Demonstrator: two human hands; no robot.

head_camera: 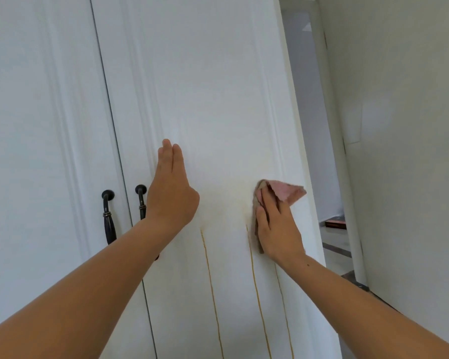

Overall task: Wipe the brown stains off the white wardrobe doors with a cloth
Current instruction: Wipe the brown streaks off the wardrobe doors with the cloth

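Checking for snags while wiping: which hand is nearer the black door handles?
Left. The left hand lies flat on the door just beside the black handles; the right hand presses the cloth near the door's far edge.

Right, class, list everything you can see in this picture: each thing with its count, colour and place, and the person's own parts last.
doors: two, white, wardrobe front, side by side
handles: two, black, either side of the gap between the doors; the right one partly hidden by the left wrist
streaks: three, yellow-brown, running down the right door
smear: one, faint brown, on the right door between the hands
cloth: one, pink, against the right door
room door: one, white, far right, with a dark handle
left grip: one, bare hand, flat on the right door
right grip: one, bare hand, pressing the cloth to the right door
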